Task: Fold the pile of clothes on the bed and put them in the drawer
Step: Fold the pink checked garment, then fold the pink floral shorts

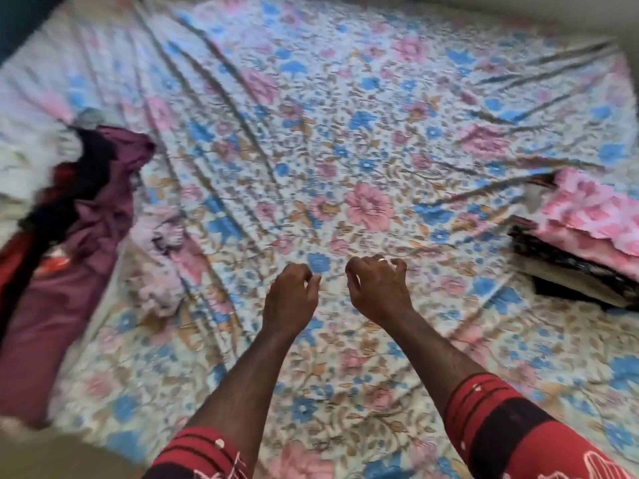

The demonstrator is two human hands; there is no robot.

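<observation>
Both hands hover over the floral bedsheet [345, 133], left hand [290, 295] and right hand [377, 288] loosely curled, holding nothing; the unfolded pile [86, 202] sprawls away to my left, lengthways toward me, nearer my left hand; folded stack [584, 236] sits right

Soft even daylight, no glare; motion blur heavy left of fingers [313, 275], wide-angle bending edges; centre sharper.
</observation>
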